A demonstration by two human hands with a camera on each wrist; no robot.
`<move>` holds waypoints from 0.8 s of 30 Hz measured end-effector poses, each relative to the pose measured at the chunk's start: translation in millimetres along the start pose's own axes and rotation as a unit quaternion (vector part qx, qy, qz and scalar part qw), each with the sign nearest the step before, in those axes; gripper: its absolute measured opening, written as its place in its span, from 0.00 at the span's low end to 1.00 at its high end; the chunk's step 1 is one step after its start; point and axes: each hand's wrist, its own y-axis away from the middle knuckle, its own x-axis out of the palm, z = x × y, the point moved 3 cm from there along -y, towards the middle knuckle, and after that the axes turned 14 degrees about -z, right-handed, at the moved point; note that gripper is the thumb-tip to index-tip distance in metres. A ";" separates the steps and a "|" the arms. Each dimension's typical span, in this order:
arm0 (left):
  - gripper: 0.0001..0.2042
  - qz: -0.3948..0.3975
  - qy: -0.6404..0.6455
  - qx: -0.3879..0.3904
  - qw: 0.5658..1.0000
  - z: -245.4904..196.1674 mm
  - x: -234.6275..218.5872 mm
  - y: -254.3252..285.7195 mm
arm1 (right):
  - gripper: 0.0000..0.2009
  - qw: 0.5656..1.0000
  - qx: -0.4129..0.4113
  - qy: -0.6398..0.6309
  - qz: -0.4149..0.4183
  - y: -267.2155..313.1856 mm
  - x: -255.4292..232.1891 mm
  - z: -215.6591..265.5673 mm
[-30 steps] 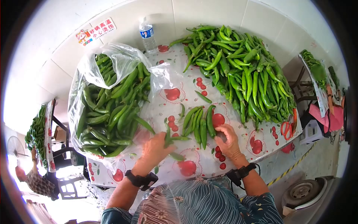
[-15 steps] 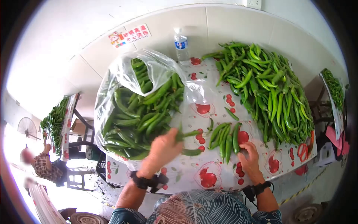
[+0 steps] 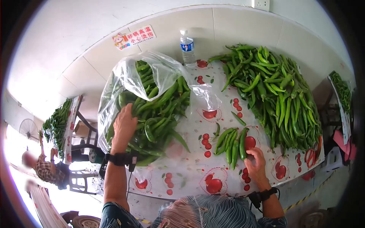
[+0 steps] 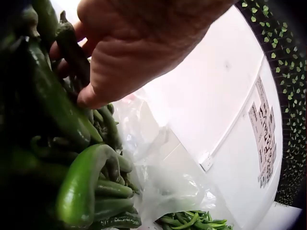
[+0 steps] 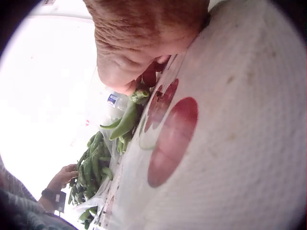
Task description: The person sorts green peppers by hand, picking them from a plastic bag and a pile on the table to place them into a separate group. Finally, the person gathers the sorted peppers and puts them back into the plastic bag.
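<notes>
My left hand [image 3: 124,123] reaches into the clear plastic bag [image 3: 104,110] of green peppers [image 3: 167,102] at the left. In the left wrist view, its thumb and fingers hold a dark green pepper [image 4: 72,48] among the others. On the table, several green peppers [image 3: 229,146] lie side by side in a small row. My right hand [image 3: 256,165] rests at the row's right, its fingers loosely bent. The right wrist view has the thumb right at the stem end of the nearest pepper [image 5: 128,120].
A large heap of green peppers [image 3: 281,102] covers the table's right back. Red scissors [image 3: 310,156] lie at the right edge. A water bottle [image 3: 187,47] stands by the wall. Two single small peppers [image 3: 238,118] lie above the row. A patterned plastic cloth [image 3: 190,174] covers the table.
My left hand has moved left and up from beside the row into the bag. The peppers it had at the bag's right edge are gone from there. My right hand stays beside the row.
</notes>
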 end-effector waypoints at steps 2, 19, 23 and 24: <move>0.26 -0.052 -0.015 0.049 0.997 -7.6 -10.5 3.3 | 0.17 1.000 0.006 -0.001 0.000 -0.6 -0.1 0.9; 0.37 0.242 0.242 0.238 0.909 -258.4 80.5 112.5 | 0.16 1.000 -0.003 -0.003 -0.012 -0.6 -1.9 -6.2; 0.38 0.263 0.230 0.260 0.900 -274.5 94.1 129.2 | 0.16 1.000 0.016 -0.009 -0.011 -0.1 -4.3 -5.6; 0.37 0.274 0.233 0.262 0.896 -275.1 92.2 131.5 | 0.16 1.000 0.021 -0.012 -0.013 -0.7 -3.5 -4.7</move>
